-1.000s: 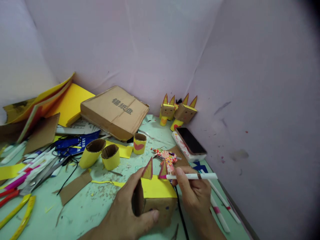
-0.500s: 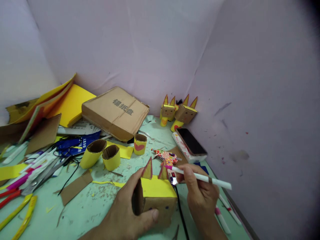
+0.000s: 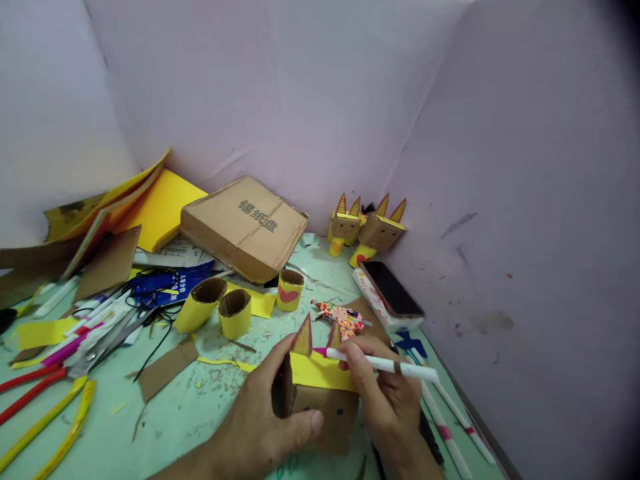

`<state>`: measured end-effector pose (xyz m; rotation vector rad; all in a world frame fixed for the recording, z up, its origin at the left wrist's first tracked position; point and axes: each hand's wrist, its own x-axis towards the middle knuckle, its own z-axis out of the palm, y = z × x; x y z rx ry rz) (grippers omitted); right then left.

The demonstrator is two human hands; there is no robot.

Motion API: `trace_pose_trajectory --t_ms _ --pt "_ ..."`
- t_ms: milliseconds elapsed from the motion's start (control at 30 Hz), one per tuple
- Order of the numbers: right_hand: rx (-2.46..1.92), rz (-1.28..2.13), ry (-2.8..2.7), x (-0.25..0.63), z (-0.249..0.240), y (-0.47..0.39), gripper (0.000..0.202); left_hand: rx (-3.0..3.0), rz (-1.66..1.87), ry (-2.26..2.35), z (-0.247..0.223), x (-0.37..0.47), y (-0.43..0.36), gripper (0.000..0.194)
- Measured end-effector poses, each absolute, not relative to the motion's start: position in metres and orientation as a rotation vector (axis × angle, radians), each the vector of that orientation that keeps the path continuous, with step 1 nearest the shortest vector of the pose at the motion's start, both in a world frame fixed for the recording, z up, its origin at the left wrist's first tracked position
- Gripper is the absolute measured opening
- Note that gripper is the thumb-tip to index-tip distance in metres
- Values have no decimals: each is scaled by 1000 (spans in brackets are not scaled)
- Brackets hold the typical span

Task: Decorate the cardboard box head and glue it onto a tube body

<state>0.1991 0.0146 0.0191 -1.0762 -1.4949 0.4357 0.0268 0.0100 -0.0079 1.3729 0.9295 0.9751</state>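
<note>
Cardboard box head (image 3: pixel 326 403) with its yellow top is sitting in the left hand (image 3: pixel 257 423), and a magenta-tipped marker (image 3: pixel 377 363) is coming in from the right hand (image 3: pixel 387 393).

Left grip is clamping the box head at the near middle of the green surface (image 3: pixel 170 427), thumb pressing across the front, fingers curling round the side; right grip is pinching the marker's white barrel, its tip hovering or touching, hard to tell which, between the two pointed ears, the left one (image 3: pixel 302 339) and the partly hidden right one (image 3: pixel 333 335). Just beyond, a floral glue gun (image 3: pixel 345 319) is lying, a phone (image 3: pixel 393 288) is resting on a white packet (image 3: pixel 373 300), and two eared cardboard figures, one smaller (image 3: pixel 345 228), one larger (image 3: pixel 381 232), are standing by the wall (image 3: pixel 300 100).
</note>
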Motion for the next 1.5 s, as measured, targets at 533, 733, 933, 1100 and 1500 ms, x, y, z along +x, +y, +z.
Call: trace_pose_trajectory --t_ms 533,733,933,1100,1500 --pt "-1142 385 -1107 221 12 18 23 1233 1070 742 -8 26 14 91" --pt "-1045 838 -1357 235 7 27 43 1386 1143 838 -9 26 26 91" --pt "-997 1119 -1560 233 -8 38 92 1461 1066 870 -16 30 30 99" --pt "-1063 1074 -1558 233 -14 43 81 1599 1022 1052 -10 28 30 91" --pt "-1072 1019 -1449 230 -14 43 85 1833 977 1332 23 11 30 71"
